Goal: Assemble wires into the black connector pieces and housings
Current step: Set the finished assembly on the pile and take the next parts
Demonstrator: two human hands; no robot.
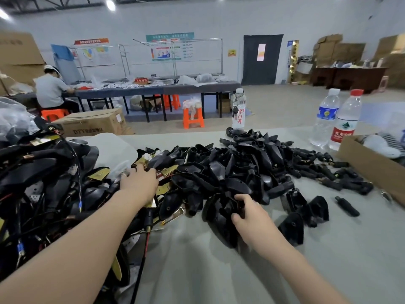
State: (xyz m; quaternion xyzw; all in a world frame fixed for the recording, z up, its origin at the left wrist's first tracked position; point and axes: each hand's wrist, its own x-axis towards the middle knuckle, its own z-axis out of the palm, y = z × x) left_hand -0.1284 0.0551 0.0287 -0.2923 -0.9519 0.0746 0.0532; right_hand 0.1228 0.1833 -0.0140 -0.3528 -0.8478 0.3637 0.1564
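A big heap of black housings (230,170) covers the middle of the grey table (219,270). To the right lie several small black connector pieces (317,170) with brass tips. On the left sits a tangle of wired assemblies (43,194) with black and red wires and brass plates. My left hand (139,183) reaches into the seam between the tangle and the heap, its fingertips buried among brass plates (167,172). My right hand (247,212) grips a black housing (221,210) at the near edge of the heap, thumb and fingers curled round it.
A cardboard box (372,165) stands at the right edge of the table. Three water bottles (344,121) stand at the back. A lone connector (347,206) lies near the box. A person sits at another table far left. Bare table surface lies near me.
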